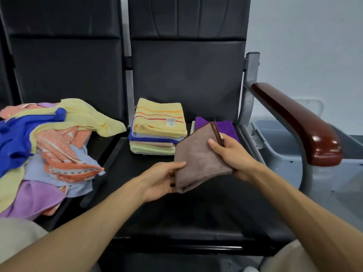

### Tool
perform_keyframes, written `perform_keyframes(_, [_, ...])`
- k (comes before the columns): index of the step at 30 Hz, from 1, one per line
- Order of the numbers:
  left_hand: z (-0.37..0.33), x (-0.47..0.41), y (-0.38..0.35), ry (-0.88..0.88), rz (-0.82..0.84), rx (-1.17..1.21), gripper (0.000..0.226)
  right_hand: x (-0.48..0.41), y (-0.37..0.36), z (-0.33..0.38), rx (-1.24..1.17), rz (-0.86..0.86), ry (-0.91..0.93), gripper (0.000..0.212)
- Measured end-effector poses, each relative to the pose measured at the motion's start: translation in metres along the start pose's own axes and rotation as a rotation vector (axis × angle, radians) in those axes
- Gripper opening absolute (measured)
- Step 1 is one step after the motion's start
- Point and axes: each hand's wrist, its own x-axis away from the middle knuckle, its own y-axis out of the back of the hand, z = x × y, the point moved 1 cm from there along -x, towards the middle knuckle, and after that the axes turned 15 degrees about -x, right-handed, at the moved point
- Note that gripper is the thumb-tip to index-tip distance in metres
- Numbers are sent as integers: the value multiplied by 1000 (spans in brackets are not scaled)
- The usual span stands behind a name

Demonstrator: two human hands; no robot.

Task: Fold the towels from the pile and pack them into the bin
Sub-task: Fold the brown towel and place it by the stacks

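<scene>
A folded brown towel [198, 160] hangs in the air above the black seat [196, 209]. My left hand [163, 179] holds its lower left edge and my right hand [233, 154] grips its right side, thumb on top. Behind it, a stack of folded towels [157, 132] with a yellow striped one on top rests on the seat. A folded purple towel [224, 126] lies to the stack's right. A loose pile of towels [45, 150] in blue, yellow, orange and lilac covers the left seat. The grey bin [279, 154] stands on the floor at the right.
A grey metal frame carrying a dark red armrest [302, 124] stands between the seat and the bin. Black seat backs rise behind the towels. A white wall is at the right. My knees show at the bottom corners.
</scene>
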Motion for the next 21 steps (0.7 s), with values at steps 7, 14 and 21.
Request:
perform_keyframes(7, [-52, -49, -25, -304, -368, -535, 43, -24, 46, -1, 158, -256, 16, 26])
perform_keyframes(14, [-94, -116, -46, -494, -514, -724, 57, -90, 76, -5, 378, -444, 118, 29])
perform_keyframes(21, [-75, -175, -46, -310, -531, -938, 39, -124, 87, -48, 559, -440, 22, 44])
